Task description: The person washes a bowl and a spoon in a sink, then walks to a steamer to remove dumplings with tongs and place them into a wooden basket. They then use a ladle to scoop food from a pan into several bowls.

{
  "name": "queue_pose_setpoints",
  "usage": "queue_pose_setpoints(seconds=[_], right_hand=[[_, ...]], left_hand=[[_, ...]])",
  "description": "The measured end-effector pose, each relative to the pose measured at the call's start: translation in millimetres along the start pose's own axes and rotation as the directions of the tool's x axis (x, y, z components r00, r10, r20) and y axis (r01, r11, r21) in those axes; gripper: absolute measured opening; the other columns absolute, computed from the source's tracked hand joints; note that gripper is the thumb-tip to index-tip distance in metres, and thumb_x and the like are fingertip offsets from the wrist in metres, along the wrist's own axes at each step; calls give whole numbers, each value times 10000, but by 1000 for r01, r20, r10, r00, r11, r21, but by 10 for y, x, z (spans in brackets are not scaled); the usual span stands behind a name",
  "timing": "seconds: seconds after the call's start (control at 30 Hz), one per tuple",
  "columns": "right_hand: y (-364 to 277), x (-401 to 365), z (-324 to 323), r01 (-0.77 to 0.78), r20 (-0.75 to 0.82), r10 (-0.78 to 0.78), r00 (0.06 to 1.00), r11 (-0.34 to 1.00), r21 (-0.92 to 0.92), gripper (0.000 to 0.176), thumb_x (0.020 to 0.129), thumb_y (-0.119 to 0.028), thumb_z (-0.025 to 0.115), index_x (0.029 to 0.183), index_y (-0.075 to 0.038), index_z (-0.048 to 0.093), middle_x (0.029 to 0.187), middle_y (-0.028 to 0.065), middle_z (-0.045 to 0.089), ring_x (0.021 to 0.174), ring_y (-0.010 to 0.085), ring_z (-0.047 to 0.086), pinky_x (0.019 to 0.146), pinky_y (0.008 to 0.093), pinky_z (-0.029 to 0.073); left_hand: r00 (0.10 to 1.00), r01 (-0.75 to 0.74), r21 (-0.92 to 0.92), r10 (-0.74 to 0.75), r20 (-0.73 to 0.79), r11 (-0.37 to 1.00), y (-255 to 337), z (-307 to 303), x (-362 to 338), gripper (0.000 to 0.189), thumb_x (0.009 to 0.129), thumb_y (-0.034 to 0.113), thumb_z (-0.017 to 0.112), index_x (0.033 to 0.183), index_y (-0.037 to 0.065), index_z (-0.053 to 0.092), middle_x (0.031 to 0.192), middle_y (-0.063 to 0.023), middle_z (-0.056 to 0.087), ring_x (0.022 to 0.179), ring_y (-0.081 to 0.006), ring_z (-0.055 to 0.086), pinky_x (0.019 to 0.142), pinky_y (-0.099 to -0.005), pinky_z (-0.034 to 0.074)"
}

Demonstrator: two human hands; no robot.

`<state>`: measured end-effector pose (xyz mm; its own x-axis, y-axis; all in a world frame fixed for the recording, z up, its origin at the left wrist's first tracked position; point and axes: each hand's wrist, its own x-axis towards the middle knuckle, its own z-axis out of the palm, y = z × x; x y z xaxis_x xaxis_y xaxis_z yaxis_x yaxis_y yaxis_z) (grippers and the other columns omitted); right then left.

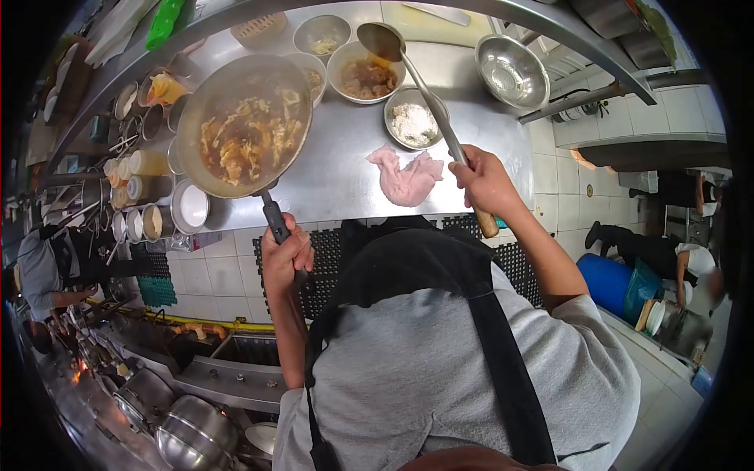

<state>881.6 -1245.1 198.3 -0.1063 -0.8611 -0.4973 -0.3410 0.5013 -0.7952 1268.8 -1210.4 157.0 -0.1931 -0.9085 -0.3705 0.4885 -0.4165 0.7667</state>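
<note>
My left hand (287, 255) is wrapped round the black handle of a frying pan (196, 169), which is over the left part of the steel table. Browned, egg-like pieces of food (243, 145) lie in the pan. My right hand (487, 182) grips the long handle of a ladle (381, 41); its wooden end points toward me. The ladle's bowl is up near a bowl of brown food in sauce (367, 78). Between my hands a crumpled pink cloth (407, 174) lies on the table, close to a small bowl of white crumbly food (414, 124).
A steel colander (512, 72) stands at the table's right end, under a metal shelf rail (597, 63). Several sauce bottles and containers (145, 188) crowd the left side. Burners and large pots (196, 436) are at lower left. Other people work at far left and far right.
</note>
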Motion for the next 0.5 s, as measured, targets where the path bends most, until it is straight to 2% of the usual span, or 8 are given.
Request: queue_pose_setpoints(seconds=[0.13, 0.2, 0.3, 0.43, 0.5], right_hand=[[31, -178, -71, 88, -34, -91, 995, 994, -65, 330, 994, -176, 631, 1245, 38, 642, 721, 40, 589, 465, 113, 540, 442, 293, 474], [-20, -266, -100, 25, 35, -27, 999, 999, 42, 328, 1010, -153, 618, 1286, 26, 617, 706, 19, 566, 451, 90, 518, 421, 260, 443], [19, -296, -134, -49, 99, 44, 994, 998, 49, 327, 1011, -148, 616, 1294, 16, 616, 708, 18, 563, 447, 90, 514, 415, 259, 439], [99, -282, -100, -51, 83, 51, 995, 999, -1, 329, 1014, -152, 603, 1299, 13, 614, 709, 16, 562, 443, 94, 511, 410, 262, 438], [-40, -375, -131, -77, 83, 62, 995, 978, 196, 343, 1008, -171, 607, 1287, 28, 624, 704, 14, 549, 438, 109, 506, 423, 275, 462]], left_hand=[[1000, -5, 21, 5, -8, 1000, 19, -17, -38, 228, 900, -41, 609, 1068, 72, 504, 646, 11, 475, 430, -81, 404, 419, -280, 430], [1000, -4, 22, 4, -16, 1000, 17, -16, -40, 227, 899, -41, 608, 1068, 70, 506, 647, 11, 475, 429, -82, 403, 418, -280, 430], [1000, -4, 23, 5, -19, 1000, 14, -32, -42, 230, 896, -41, 606, 1070, 68, 502, 646, 4, 474, 427, -84, 405, 417, -283, 430], [1000, 6, 14, -6, -6, 1000, -6, -48, -43, 240, 892, -40, 612, 1072, 64, 494, 638, 1, 467, 423, -87, 410, 416, -288, 433], [1000, 21, 4, -21, -14, 1000, -24, -54, -47, 245, 890, -41, 618, 1067, 63, 485, 636, 0, 466, 421, -89, 418, 415, -292, 434]])
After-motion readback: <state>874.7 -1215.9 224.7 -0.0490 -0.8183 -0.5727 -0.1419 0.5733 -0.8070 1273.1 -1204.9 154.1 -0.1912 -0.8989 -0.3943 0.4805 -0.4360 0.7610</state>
